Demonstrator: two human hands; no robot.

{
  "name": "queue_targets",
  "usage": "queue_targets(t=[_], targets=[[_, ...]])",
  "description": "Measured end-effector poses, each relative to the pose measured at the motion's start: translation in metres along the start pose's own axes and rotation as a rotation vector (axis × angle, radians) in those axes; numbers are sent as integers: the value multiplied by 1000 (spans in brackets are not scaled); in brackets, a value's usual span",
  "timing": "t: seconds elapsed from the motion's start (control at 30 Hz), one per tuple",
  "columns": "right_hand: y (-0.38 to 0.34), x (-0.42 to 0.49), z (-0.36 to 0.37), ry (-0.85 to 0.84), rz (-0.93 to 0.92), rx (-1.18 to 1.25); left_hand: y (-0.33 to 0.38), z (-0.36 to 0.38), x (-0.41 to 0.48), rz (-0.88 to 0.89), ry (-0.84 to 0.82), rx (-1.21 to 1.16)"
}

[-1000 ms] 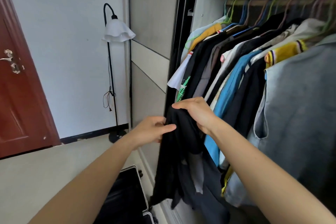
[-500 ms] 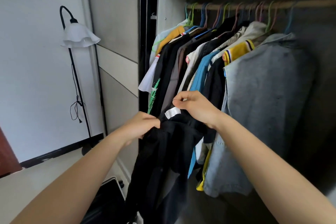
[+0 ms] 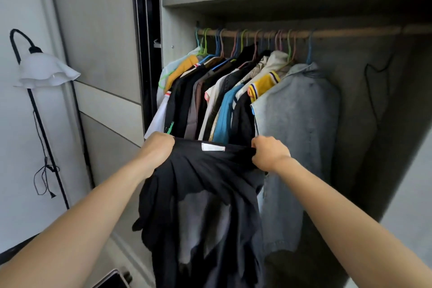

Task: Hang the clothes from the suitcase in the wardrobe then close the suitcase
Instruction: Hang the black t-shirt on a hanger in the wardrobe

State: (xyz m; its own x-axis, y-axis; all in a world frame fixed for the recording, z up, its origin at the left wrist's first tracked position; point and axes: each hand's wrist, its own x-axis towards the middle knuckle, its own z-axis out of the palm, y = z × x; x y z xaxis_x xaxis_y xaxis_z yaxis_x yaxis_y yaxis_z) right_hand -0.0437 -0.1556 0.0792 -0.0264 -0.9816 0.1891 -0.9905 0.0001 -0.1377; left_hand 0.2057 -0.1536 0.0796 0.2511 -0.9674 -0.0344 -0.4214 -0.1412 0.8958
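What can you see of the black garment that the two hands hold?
The black garment looks like soft, thin cloth, with a pale grey patch lower down. A white label sits at its stretched top edge. The left hand and the right hand grip that edge; the rest hangs down in folds.

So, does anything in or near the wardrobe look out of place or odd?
Little stands out. The black garment, gripped by the left hand and right hand, shows no hanger yet. At the left end of the rail, a green hanger pokes out sideways among the hung clothes.
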Motion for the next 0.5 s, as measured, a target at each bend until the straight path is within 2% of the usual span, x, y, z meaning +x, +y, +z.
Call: queue_targets(t=[0.07,0.13,0.2,0.3,0.4,0.43,0.5], targets=[[7,6,-12,11,163,601,9,3,-7,-7,-119,15],[3,7,-23,-8,286,1162,9,9,-8,84,-218,68],[-3,1,-34,-47,365,1428,6,16,-7,178,-227,116],[-7,-5,-45,-39,384,1410,0,26,1,295,-238,152],[1,-4,-51,67,400,1330,-7,27,5,331,-381,134],[4,-2,-53,106,400,1306,-9,28,9,340,-383,153],[13,1,-56,184,344,1171,-10,31,19,374,-258,294]])
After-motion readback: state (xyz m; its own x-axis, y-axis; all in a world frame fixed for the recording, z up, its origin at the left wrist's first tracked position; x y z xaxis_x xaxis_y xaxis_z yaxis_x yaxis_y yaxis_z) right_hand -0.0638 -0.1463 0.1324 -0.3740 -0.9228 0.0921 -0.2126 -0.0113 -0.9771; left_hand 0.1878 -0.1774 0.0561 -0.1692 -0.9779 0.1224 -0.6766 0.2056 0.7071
